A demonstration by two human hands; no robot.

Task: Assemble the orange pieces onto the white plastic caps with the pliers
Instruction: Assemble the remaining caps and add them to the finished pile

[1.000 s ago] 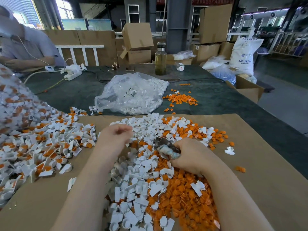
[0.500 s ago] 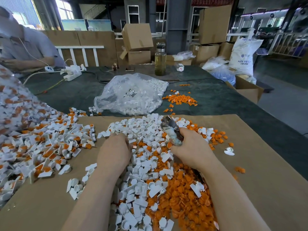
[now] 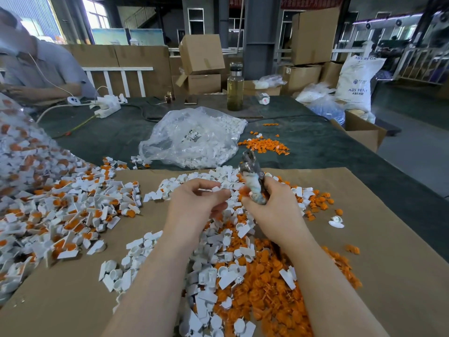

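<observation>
A dark green tabletop [image 3: 315,144] carries a brown cardboard sheet [image 3: 379,251], which serves here as the landmark. At the centre of the sheet lies the mixed heap of loose white plastic caps [image 3: 213,283] and orange pieces [image 3: 267,288]; along the sheet's left edge spreads a pile of assembled caps [image 3: 60,215], each showing orange set in white. Beyond the sheet's far edge rest a clear bag of white parts [image 3: 194,139] and a small scatter of orange pieces [image 3: 264,144], with a bottle [image 3: 235,87] farther back. Above the sheet's centre, the right hand [image 3: 272,210] has risen from the heap, where it lay half a second ago; its grip is clenched round the wrapped handles of the pliers [image 3: 252,176], whose metal nose now points up and away, and an orange piece appears pinched at its fingertips. The left hand [image 3: 194,203] has likewise lifted off the heap, its grip grasping a white cap [image 3: 215,189] between thumb and fingers. Both parts now meet between the hands, just above the heap. Judged from this, picking is finished and seating the orange piece in the cap, then pressing with the pliers, is the step at hand.
</observation>
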